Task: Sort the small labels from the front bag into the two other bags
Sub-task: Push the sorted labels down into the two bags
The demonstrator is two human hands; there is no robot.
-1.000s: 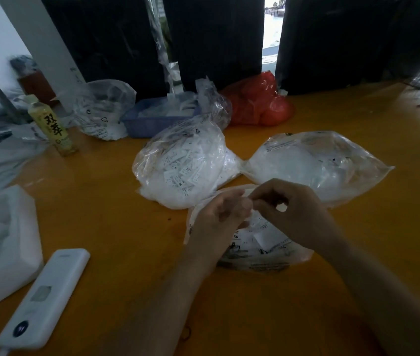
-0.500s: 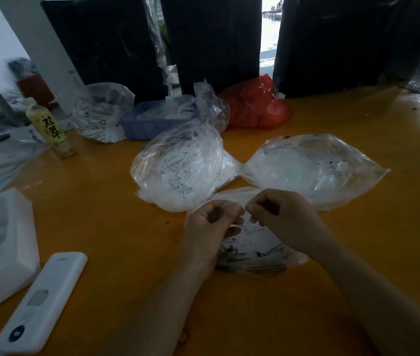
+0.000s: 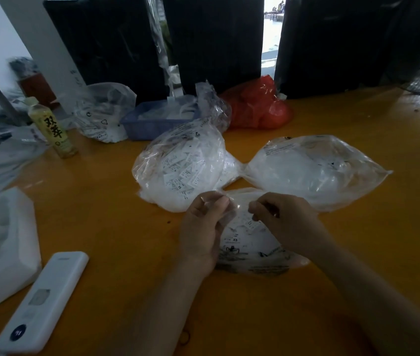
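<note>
Plastic at the mouth of the front bag (image 3: 250, 242) is what I watch through the head camera. My hands have drawn apart since a second ago: the left hand (image 3: 203, 227) pinches the film at the mouth, the right hand (image 3: 280, 222) is curled, apparently nipping a label (image 3: 250, 223), though I cannot tell for sure. Behind the front bag lie the left bag (image 3: 180, 168) and right bag (image 3: 314, 170), touching each other. I judge one label is being singled out for sorting.
</note>
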